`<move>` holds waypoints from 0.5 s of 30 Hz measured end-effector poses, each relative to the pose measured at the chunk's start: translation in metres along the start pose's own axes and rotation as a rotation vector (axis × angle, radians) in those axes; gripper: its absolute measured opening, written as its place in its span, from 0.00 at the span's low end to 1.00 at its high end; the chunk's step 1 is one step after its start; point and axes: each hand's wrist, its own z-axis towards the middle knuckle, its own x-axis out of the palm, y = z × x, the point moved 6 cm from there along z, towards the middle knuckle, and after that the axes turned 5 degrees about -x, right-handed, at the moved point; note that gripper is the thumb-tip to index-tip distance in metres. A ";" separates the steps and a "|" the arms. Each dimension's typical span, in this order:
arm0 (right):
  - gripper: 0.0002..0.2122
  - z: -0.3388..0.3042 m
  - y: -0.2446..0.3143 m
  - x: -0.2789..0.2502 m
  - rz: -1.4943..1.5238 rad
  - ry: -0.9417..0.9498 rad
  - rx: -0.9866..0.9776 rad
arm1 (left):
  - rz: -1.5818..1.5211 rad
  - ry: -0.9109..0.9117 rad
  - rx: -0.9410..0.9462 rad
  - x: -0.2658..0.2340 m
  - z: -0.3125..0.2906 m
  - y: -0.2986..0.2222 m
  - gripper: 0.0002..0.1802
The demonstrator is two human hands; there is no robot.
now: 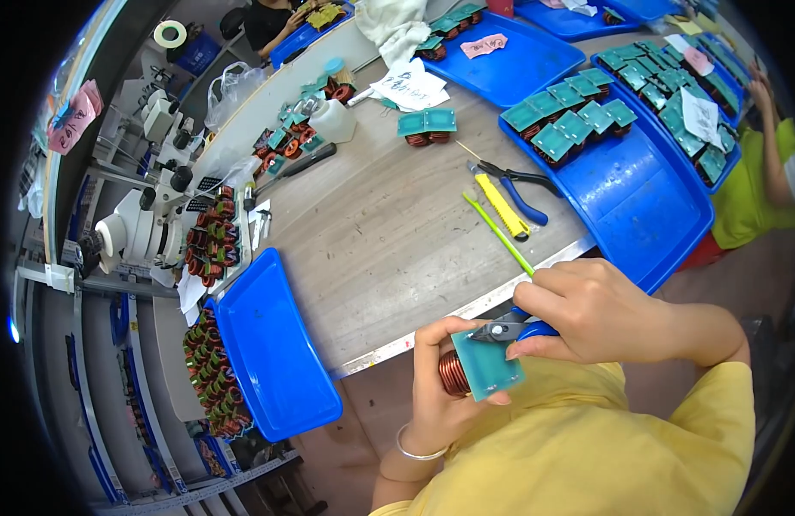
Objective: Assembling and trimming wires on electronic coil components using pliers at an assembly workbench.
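Note:
Just past the front edge of the table, my left hand (pixel 434 413) is closed around a copper-wound coil (pixel 452 374) with a green circuit board (pixel 494 371) on it. The board's flat face is tilted up toward me. My right hand (pixel 587 305) grips blue-handled wire cutters (pixel 499 330), whose dark jaws lie at the board's upper edge. Whether the jaws touch a pin there is too small to tell. On the table beyond my right hand lie a lime-green stick tool (pixel 498 232), a yellow utility knife (pixel 501 205) and blue-and-black pliers (pixel 522 193).
A blue tray (pixel 664 224) at right carries several coil boards (pixel 574 125); more trays stand behind it. At left are a bare blue tray (pixel 277 344), rows of coils (pixel 212 374) and microscopes (pixel 139 228). Two board-topped coils (pixel 427 125) sit mid-table. A co-worker's arm (pixel 767 129) shows at far right.

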 end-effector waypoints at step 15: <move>0.25 0.023 0.002 0.010 0.726 -0.030 0.057 | -1.084 0.034 -0.418 0.016 -0.006 0.034 0.46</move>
